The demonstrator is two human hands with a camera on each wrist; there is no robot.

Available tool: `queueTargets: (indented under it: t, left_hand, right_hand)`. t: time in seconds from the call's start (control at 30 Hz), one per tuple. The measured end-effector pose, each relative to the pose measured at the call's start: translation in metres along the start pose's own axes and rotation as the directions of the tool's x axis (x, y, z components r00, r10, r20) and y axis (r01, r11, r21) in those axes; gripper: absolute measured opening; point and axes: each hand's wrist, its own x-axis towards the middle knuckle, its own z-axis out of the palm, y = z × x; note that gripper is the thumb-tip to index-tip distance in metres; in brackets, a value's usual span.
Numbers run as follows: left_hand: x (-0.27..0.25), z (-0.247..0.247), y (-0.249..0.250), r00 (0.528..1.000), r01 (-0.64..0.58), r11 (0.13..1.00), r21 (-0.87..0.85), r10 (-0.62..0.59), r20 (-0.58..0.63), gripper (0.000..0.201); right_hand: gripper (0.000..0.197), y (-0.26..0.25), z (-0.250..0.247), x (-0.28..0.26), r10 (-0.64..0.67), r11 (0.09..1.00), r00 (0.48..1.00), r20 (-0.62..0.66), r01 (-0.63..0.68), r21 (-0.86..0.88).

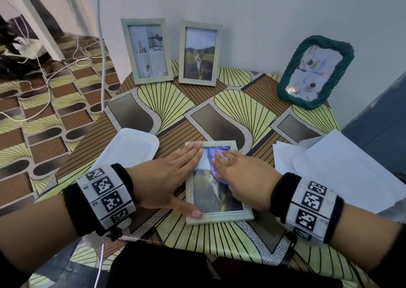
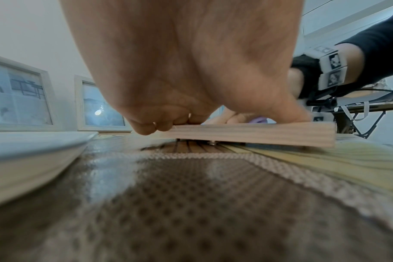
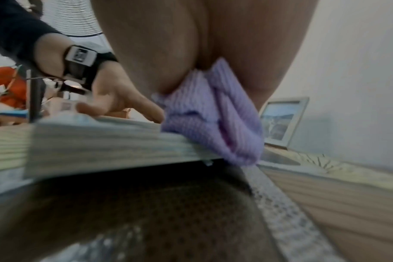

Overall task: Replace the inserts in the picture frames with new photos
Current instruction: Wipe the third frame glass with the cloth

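Note:
A pale wooden picture frame with a cat photo lies face up near the table's front edge. My left hand lies flat along its left side, fingers straight on the top left corner, thumb on the lower left rail. My right hand presses a lilac cloth flat onto the glass with straight fingers. Most of the cloth is hidden under the hand.
Two pale frames and a green twisted frame stand at the back by the wall. A white tray lies left of my hands. White sheets and a clear lid lie to the right. Cables trail on the floor at left.

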Motion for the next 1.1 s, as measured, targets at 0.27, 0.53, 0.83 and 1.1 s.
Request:
queueTargets:
  t: [0.27, 0.53, 0.83, 1.1]
  left_hand:
    - [0.002, 0.000, -0.005, 1.000, 0.010, 1.000, -0.004, -0.010, -0.006, 0.132]
    - [0.002, 0.000, -0.002, 0.993, 0.077, 0.997, 0.030, -0.074, -0.094, 0.139]
    - [-0.001, -0.004, 0.000, 0.997, 0.077, 0.997, 0.027, -0.077, 0.001, 0.131]
    - [-0.001, -0.005, -0.002, 0.998, 0.037, 0.999, -0.023, -0.036, 0.043, 0.117]
  right_hand:
    - [0.056, -0.011, 0.005, 0.015, 0.014, 0.997, 0.999, -0.044, -0.011, 0.079]
    - [0.057, -0.026, 0.003, 0.005, -0.100, 0.983, 0.993, -0.062, 0.108, 0.150]
    - [0.051, -0.023, 0.011, -0.036, -0.179, 0.963, 0.981, -0.076, 0.190, 0.191]
    - [0.050, -0.008, 0.014, -0.055, -0.105, 0.974, 0.991, -0.079, 0.118, 0.193]
